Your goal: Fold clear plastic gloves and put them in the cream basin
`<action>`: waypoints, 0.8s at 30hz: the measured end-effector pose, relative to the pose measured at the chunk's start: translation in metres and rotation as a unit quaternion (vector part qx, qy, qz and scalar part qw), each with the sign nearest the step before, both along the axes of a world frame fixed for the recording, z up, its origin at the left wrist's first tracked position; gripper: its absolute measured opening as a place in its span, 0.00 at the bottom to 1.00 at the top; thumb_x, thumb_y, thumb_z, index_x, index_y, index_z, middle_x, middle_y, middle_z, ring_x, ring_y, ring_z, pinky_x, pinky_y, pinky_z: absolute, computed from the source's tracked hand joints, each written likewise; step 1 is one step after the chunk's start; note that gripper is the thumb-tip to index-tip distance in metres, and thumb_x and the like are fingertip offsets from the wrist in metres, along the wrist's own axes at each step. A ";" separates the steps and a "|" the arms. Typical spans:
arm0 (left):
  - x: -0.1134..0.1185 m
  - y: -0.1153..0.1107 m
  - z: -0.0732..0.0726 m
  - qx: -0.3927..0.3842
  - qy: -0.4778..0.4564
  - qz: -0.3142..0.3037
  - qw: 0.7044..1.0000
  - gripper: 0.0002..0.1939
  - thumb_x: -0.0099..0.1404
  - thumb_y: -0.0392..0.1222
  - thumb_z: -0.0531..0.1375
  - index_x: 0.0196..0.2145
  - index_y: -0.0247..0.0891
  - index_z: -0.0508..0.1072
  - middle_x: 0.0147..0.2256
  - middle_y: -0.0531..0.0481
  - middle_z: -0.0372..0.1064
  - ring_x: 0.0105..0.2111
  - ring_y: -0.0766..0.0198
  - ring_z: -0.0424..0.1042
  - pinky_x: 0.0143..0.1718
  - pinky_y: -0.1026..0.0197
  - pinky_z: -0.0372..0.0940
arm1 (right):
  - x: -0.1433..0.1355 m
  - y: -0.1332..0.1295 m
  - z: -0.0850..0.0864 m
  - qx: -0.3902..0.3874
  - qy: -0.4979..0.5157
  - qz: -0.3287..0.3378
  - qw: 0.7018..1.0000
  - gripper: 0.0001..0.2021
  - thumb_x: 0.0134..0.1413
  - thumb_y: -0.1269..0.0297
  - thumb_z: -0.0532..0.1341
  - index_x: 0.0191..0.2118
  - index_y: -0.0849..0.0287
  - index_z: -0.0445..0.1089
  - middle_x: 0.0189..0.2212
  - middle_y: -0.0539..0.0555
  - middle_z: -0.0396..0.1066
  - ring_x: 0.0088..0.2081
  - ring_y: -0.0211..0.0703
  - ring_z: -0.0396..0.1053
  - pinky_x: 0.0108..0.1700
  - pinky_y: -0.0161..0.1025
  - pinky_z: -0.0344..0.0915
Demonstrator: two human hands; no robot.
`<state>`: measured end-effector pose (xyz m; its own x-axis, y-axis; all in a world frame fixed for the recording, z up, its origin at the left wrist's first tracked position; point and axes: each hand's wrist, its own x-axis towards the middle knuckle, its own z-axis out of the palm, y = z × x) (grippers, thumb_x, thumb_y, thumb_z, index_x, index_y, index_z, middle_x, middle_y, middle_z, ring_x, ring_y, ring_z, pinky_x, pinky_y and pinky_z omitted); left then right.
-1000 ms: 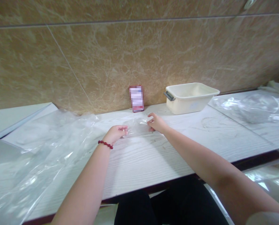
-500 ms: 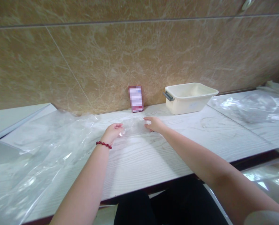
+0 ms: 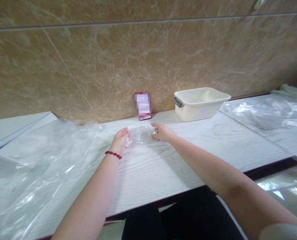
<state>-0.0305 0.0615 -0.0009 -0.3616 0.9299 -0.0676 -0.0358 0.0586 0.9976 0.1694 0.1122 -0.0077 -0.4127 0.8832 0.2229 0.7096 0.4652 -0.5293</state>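
Observation:
A small clear plastic piece [image 3: 141, 135] lies low over the white wood-grain table [image 3: 148, 173], between my two hands. My left hand [image 3: 120, 140], with a red bead bracelet at the wrist, has its fingers closed on the left end of the plastic. My right hand [image 3: 162, 132] is at the right end, thumb and fingers curved round that edge and pinching it. Behind the plastic a red-edged phone-like item [image 3: 143, 105], its face blurred, leans upright against the wall.
A cream bin [image 3: 203, 110] with a grey handle stands behind and right of my right hand. Large clear plastic sheeting [image 3: 61, 153] covers the left of the table; more crumpled plastic [image 3: 273, 111] lies at the far right. A brown marble wall [image 3: 113, 60] bounds the back.
My left hand has turned slightly, its fingers pointing more away from me. The plastic looks a little flatter and wider. The whole view has shifted slightly.

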 end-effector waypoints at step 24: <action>-0.008 0.009 -0.015 0.023 0.244 -0.087 0.966 0.22 0.46 0.27 0.55 0.41 0.35 0.66 0.42 0.42 0.64 0.43 0.59 0.64 0.44 0.58 0.59 | 0.000 0.002 0.002 0.016 0.017 -0.035 0.999 0.26 0.38 0.67 0.60 0.48 0.63 0.59 0.46 0.57 0.62 0.44 0.40 0.61 0.45 0.35 0.57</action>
<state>-0.0390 0.0703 -0.0164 -0.1790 0.9772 0.1142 0.4458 -0.0229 0.8948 0.1690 0.1146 -0.0053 -0.3427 0.9015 0.2641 0.7227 0.4326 -0.5391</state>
